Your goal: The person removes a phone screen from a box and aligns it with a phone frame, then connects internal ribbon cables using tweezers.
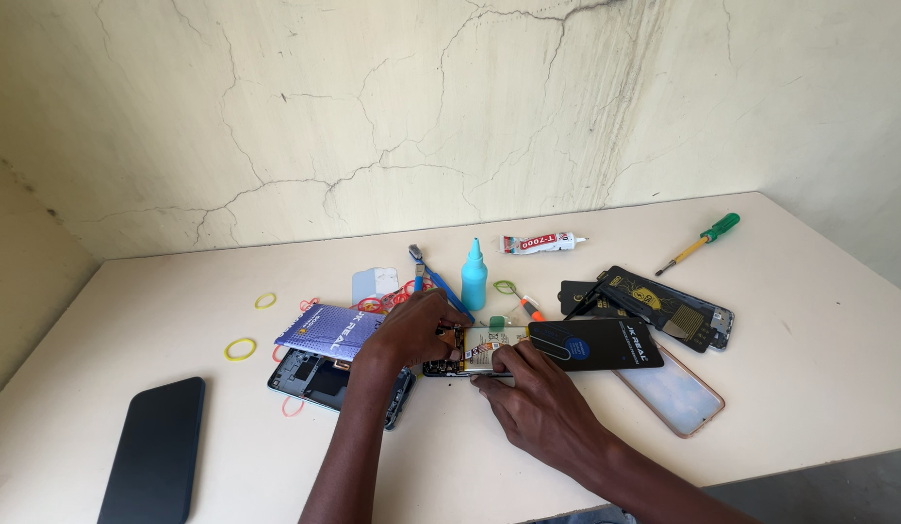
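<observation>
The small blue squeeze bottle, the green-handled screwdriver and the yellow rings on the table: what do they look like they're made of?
The small blue squeeze bottle looks like soft, matte plastic, opaque with a tapered nozzle. The green-handled screwdriver seems to have a glossy hard-plastic grip and a thin shaft, probably metal, though too small to confirm. The yellow rings look like rubber bands: thin, flat, slightly uneven loops.

A cream table [809,320] stands against a cracked, pale plaster wall [373,97].
</observation>
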